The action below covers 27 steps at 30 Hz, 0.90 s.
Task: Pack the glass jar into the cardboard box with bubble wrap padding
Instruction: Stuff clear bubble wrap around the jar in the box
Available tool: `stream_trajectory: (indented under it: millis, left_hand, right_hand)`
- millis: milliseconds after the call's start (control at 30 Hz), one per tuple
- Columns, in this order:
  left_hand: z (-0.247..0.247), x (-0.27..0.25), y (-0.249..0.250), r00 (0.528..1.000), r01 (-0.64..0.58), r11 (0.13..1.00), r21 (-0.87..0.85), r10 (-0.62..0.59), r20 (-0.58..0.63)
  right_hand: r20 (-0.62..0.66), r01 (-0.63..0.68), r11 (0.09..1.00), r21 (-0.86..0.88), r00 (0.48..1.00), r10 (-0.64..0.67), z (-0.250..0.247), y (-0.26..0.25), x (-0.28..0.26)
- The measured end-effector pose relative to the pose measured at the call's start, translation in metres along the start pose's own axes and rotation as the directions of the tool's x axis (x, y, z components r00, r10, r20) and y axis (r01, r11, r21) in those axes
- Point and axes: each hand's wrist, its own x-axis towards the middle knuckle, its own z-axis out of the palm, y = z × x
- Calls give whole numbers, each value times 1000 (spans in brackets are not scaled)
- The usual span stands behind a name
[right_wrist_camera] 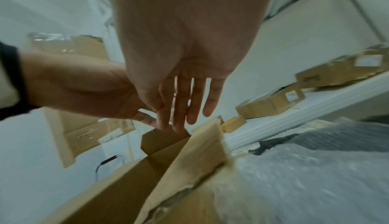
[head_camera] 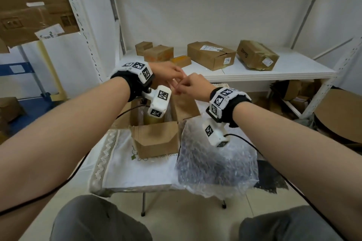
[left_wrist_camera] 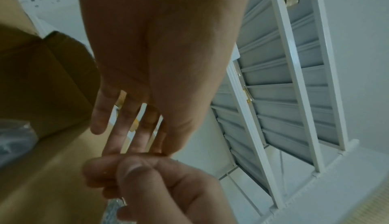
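The open cardboard box (head_camera: pixel 156 139) stands on the small table, flaps up. Inside it a yellowish glass jar (head_camera: pixel 151 120) shows in part, beside clear wrap and mostly hidden by the left wrist camera. A loose sheet of bubble wrap (head_camera: pixel 215 164) lies on the table right of the box, hanging over the edge. Both hands meet in the air above the box's far side. My left hand (head_camera: pixel 170 75) has straight, spread fingers (left_wrist_camera: pixel 118 136). My right hand (head_camera: pixel 188 86) bunches its thumb and fingers (left_wrist_camera: pixel 134 171) against the left fingertips; I see nothing held between them.
A white embroidered cloth (head_camera: pixel 137 172) covers the table. Behind it a white shelf (head_camera: pixel 274 70) carries several closed cardboard boxes (head_camera: pixel 211 55). Flat cardboard (head_camera: pixel 342 115) leans at the floor on the right. Black cables trail from both wrists.
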Motion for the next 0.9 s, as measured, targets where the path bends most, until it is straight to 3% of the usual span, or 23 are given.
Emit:
stream_trajectory:
  millis: [133, 267, 400, 533, 600, 667, 800, 900]
  left_hand:
    - [28, 4, 22, 997, -38, 999, -14, 37, -63]
    - [69, 10, 36, 995, -69, 994, -87, 62, -80]
    - [115, 14, 42, 1000, -17, 989, -148, 20, 22]
    - [152, 20, 35, 981, 63, 998, -27, -57, 188]
    - [165, 19, 32, 973, 88, 996, 34, -93, 210]
    - [176, 16, 30, 961, 102, 987, 122, -129, 246]
    - [193, 13, 23, 932, 121, 969, 218, -186, 310]
    - [199, 15, 14, 924, 141, 970, 199, -201, 324]
  right_hand:
    - [-84, -197, 975, 107, 975, 206, -10, 29, -23]
    - [-50, -426, 882, 203, 895, 444, -14, 62, -47]
    - [-79, -585, 803, 108, 801, 594, -10, 94, -76]
    - [-77, -725, 677, -126, 687, 722, -2, 123, -95]
    - [-74, -779, 592, -207, 616, 784, 1, 132, -106]
    - [-59, -819, 546, -175, 562, 825, 4, 141, -116]
    - [8, -859, 508, -68, 509, 861, 13, 156, -126]
    - [47, -848, 531, -11, 530, 847, 15, 155, -131]
